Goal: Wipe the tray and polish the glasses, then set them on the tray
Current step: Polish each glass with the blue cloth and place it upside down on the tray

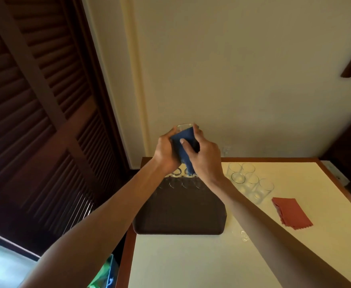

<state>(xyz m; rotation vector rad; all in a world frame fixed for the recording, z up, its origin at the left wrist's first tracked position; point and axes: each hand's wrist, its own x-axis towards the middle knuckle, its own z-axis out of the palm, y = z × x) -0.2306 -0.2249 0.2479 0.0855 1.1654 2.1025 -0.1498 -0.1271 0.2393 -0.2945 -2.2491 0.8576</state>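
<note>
Dark louvred door [35,100] at left, cream wall [232,69] behind; below, a cream surface [191,262] with a wooden edge. Left hand [166,150] raised above the far end of the tray, fingers curled round a clear glass [184,127]; the rim of the glass shows above a blue cloth [186,148] wrapped about its body; right hand [205,156] grips from the opposite side, thumb pressing the cloth against the glass, fingers curled behind it. Beneath the hands, a dark brown tray [180,215] lies on the surface; a row of glasses [175,183] stands along its far edge, partly hidden by the wrists. Right of the tray, a cluster of glasses [247,179] stands on the surface; further right lies a folded red cloth [292,213].
</note>
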